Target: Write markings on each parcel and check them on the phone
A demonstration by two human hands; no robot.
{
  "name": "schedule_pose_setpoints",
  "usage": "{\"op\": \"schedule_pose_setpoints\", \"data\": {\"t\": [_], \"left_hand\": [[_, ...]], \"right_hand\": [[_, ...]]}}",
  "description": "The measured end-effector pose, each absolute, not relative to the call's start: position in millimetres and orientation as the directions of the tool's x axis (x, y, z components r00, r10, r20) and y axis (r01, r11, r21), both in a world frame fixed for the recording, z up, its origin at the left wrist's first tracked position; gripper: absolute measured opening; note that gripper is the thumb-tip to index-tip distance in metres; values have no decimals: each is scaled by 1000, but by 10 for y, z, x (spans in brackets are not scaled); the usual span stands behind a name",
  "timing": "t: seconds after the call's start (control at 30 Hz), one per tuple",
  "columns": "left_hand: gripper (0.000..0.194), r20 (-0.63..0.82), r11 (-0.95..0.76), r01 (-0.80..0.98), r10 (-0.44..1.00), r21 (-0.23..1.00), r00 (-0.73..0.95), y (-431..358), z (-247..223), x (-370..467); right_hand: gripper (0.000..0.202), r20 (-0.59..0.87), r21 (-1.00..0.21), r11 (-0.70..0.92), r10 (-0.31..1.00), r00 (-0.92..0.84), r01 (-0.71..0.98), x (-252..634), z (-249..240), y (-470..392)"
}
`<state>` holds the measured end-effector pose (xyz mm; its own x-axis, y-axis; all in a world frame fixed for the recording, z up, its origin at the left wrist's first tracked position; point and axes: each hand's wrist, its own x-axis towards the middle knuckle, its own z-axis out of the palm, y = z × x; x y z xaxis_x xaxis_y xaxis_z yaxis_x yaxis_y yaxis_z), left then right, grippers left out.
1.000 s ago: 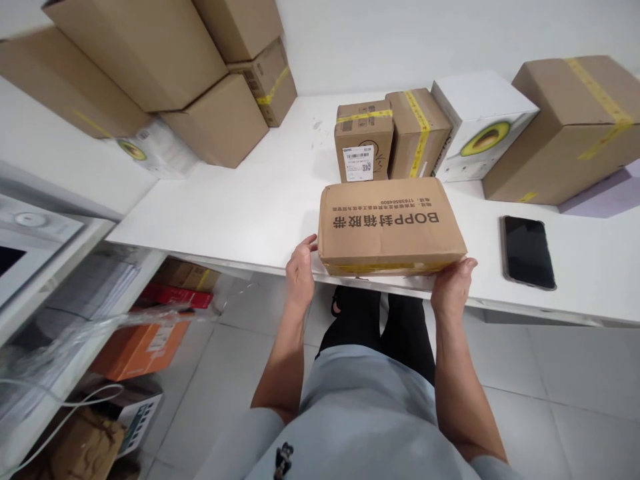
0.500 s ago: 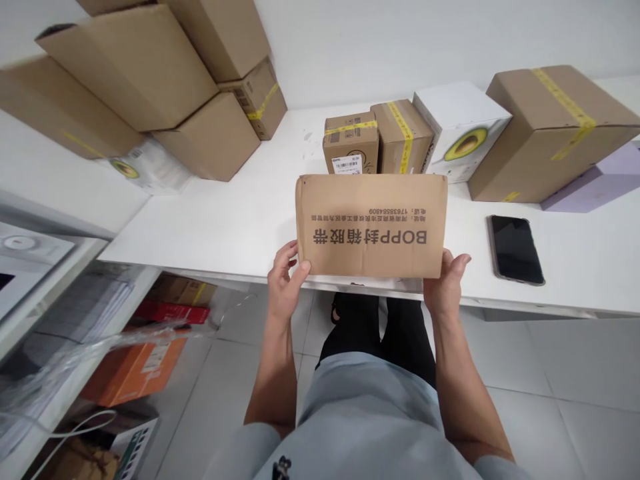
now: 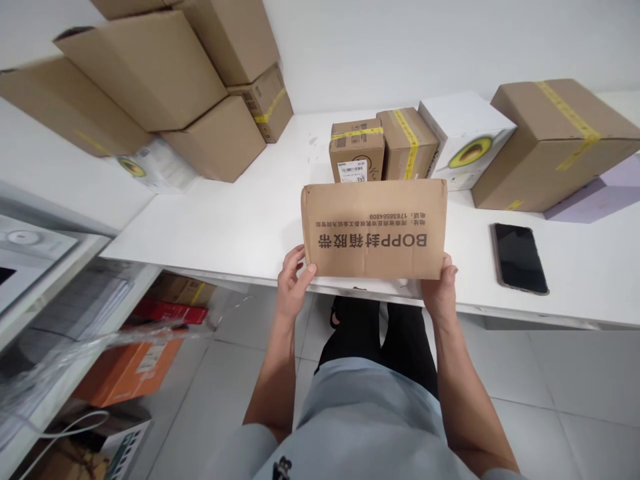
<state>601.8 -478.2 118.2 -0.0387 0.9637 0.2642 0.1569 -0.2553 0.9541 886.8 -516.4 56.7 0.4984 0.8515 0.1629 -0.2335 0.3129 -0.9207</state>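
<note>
Holding the carton (image 3: pixel 375 207) between them in the head view, both hands are gripping its near lower corners. The left hand (image 3: pixel 291 287) is pinching the lower left corner, its thumb pressing on the printed face and its other fingers curling by the side. The right hand (image 3: pixel 440 293) is clasping the lower right corner, its thumb lying along the edge and its remaining fingers mostly hiding behind. The carton's lettering is standing upside down to the camera, and its lower edge is showing above the front edge of the counter (image 3: pixel 225 227); whether it is resting there, one cannot tell. Just beyond the carton, a labelled box (image 3: pixel 357 147) and a taped box (image 3: pixel 410 143) are standing side by side. A white box (image 3: pixel 465 140) with an avocado picture is following, then a big box (image 3: pixel 555 167), with a lilac box (image 3: pixel 600 190) sitting beside it. Yellow tape is sealing the brown ones, hiding their contents. A phone (image 3: pixel 520 259) is lying right of the right hand. Plain boxes (image 3: pixel 145 73) are piling up on the left. Below, an orange box (image 3: pixel 130 370) and a red box (image 3: pixel 170 311) are lying near each other.
</note>
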Motion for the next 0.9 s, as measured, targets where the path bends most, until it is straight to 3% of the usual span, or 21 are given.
{"op": "schedule_pose_setpoints", "data": {"t": [0.2, 0.33, 0.47, 0.73, 0.9], "left_hand": [[44, 254, -242, 219, 967, 945, -30, -4757, 1114, 5953], [43, 202, -154, 304, 970, 940, -134, -4705, 995, 5951], [45, 167, -125, 228, 970, 966, -175, -4661, 949, 5995], [62, 273, -285, -41, 944, 958, -187, -4732, 1196, 6035], [52, 266, -286, -79, 942, 955, -205, -4784, 1343, 6068]], "right_hand": [[54, 207, -923, 309, 901, 382, -229, 8950, 561, -5193], [47, 226, -942, 292, 917, 329, -166, 8949, 611, -5207], [46, 247, -954, 287, 917, 313, -88, 8910, 646, -5226], [50, 257, -954, 288, 931, 261, -88, 8931, 635, -5241], [50, 260, -956, 284, 936, 239, -72, 8951, 641, -5240]]}}
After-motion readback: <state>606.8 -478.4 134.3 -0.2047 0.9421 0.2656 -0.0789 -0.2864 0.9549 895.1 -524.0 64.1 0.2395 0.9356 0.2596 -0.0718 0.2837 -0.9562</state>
